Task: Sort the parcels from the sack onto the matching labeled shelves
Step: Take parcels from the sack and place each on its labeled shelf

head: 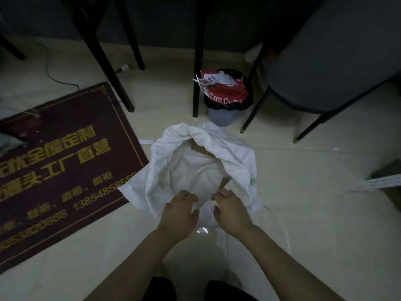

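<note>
Together, left hand point(181, 213) and right hand point(231, 211) stretch forward, curled fingers gripping the sack point(193, 170) at its near rim.

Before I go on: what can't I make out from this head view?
Head view only, dim.
Parcels: just brown corners show; the sack's folds hide the rest, labels too.
Labeled shelves: out of frame.
Grip: left hand and right hand curl at the sack's near rim; fingertips hidden behind knuckles, so hold unclear.
Mat's text: cut by the left edge.
</note>
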